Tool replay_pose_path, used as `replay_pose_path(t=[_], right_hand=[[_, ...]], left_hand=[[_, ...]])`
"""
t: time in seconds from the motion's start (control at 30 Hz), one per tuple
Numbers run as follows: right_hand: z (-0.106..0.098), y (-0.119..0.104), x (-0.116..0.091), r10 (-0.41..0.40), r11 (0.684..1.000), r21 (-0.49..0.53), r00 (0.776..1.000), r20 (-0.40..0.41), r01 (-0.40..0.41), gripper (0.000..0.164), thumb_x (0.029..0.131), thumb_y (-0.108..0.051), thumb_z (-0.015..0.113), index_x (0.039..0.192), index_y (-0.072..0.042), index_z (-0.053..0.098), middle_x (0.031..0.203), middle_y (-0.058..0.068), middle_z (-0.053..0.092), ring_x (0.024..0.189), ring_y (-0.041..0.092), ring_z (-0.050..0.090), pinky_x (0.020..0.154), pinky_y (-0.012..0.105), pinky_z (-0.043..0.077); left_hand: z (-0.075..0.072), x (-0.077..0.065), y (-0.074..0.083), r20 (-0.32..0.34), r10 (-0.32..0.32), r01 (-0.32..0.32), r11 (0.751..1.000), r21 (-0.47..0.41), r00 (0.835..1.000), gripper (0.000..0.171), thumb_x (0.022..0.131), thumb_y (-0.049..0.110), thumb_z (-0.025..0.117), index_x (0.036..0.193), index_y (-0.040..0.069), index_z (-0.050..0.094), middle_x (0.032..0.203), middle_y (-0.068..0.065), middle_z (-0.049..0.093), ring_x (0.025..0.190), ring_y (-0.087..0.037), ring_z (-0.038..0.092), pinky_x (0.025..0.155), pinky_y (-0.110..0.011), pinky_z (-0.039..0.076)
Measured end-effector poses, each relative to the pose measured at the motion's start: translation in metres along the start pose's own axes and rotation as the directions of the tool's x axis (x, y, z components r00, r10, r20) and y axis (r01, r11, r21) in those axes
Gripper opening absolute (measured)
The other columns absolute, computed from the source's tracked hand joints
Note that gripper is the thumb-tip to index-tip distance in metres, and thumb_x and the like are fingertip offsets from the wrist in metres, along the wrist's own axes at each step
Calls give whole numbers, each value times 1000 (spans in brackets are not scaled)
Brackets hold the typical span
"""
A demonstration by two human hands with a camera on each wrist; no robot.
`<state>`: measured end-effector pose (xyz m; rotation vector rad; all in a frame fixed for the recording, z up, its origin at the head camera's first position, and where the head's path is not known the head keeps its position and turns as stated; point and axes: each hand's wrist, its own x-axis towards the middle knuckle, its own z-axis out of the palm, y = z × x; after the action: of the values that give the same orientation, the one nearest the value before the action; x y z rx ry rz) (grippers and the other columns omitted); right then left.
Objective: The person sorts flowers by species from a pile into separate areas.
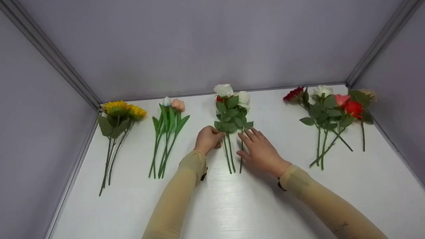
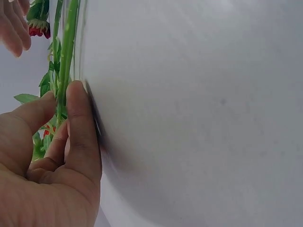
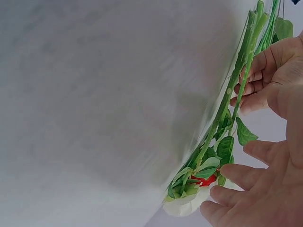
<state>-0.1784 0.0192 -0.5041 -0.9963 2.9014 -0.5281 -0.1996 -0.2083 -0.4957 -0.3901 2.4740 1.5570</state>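
Observation:
A bunch of roses with white blooms (image 1: 223, 90), a bit of red bloom and green leaves (image 1: 229, 118) lies at the middle of the white table. My left hand (image 1: 208, 138) is at its left side, just below the leaves. In the left wrist view, thumb and index finger pinch green rose stems (image 2: 69, 47) close to the tabletop. My right hand (image 1: 264, 154) is at the bunch's right side, fingers spread beside the rightmost stem (image 1: 241, 162). Its fingers look straight in the right wrist view, near the leaves; whether they touch the bunch I cannot tell.
Sunflowers (image 1: 116, 109) lie at the far left, and tulips (image 1: 178, 105) with long green leaves beside them. To the right is a mixed group with a red rose (image 1: 353, 109), a white rose (image 1: 322, 90) and a dark red bloom (image 1: 294, 94). Grey panels (image 1: 212, 43) enclose the table.

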Motion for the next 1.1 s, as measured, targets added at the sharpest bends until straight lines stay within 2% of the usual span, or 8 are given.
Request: replay_pose_path(t=[0.2, 0.37, 0.47, 0.57, 0.73, 0.83, 0.93, 1.1], right_hand=[[-6, 14, -5, 23, 1000, -14, 999, -22, -24, 66, 104, -43, 60, 155, -5, 43, 159, 23, 38, 149, 45, 26, 121, 56, 20], [-18, 39, -12, 95, 995, 11, 993, -65, -94, 62, 105, -42, 58, 151, -2, 48, 155, 24, 43, 146, 46, 32, 118, 60, 24], [-28, 60, -17, 158, 987, 51, 982, -99, -153, 58, 106, -41, 56, 148, -1, 51, 150, 24, 48, 142, 46, 37, 116, 61, 27], [-42, 85, -26, 233, 970, 110, 962, -145, -219, 50, 107, -36, 54, 142, 0, 57, 144, 25, 53, 136, 46, 43, 113, 61, 31], [-70, 133, -51, 381, 917, 208, 899, -216, -339, 38, 108, -24, 52, 130, 5, 65, 129, 29, 61, 123, 48, 52, 104, 65, 39], [-84, 168, -71, 481, 871, 249, 840, -252, -424, 36, 108, -19, 50, 127, 7, 66, 123, 31, 64, 112, 49, 58, 94, 66, 45], [-92, 204, -95, 577, 814, 272, 770, -273, -514, 38, 107, -14, 44, 127, 11, 63, 124, 35, 62, 108, 52, 58, 90, 67, 46], [-95, 250, -137, 740, 671, 292, 640, -206, -681, 44, 105, -16, 41, 130, 17, 54, 129, 41, 54, 118, 59, 49, 98, 69, 41]], left_hand=[[-4, -5, 6, -84, 182, -171, 977, 124, 980, 31, 101, 37, 67, 114, 9, 67, 99, -6, 65, 83, -20, 65, 73, -35, 55], [4, -18, 19, -14, 407, -379, 863, 334, 913, 49, 103, 42, 62, 140, 11, 59, 134, -8, 55, 121, -23, 56, 100, -40, 49], [16, -28, 26, 99, 503, -489, 748, 449, 859, 59, 103, 45, 61, 151, 13, 49, 148, -9, 48, 138, -26, 44, 112, -43, 40], [30, -41, 32, 243, 567, -595, 596, 539, 787, 67, 103, 49, 59, 158, 16, 40, 158, -8, 40, 147, -26, 34, 119, -44, 32], [57, -66, 41, 448, 632, -733, 302, 609, 633, 72, 103, 53, 54, 162, 18, 31, 165, -9, 30, 152, -29, 25, 124, -44, 20], [73, -82, 45, 530, 646, -778, 162, 607, 549, 72, 104, 56, 51, 162, 19, 31, 166, -9, 29, 153, -29, 23, 125, -45, 15], [87, -96, 47, 597, 627, -806, 84, 586, 500, 73, 103, 60, 47, 163, 22, 29, 167, -7, 26, 154, -27, 20, 125, -43, 12], [107, -113, 45, 681, 572, -835, 15, 550, 458, 73, 103, 63, 42, 164, 26, 27, 168, -3, 23, 155, -23, 17, 125, -40, 11]])
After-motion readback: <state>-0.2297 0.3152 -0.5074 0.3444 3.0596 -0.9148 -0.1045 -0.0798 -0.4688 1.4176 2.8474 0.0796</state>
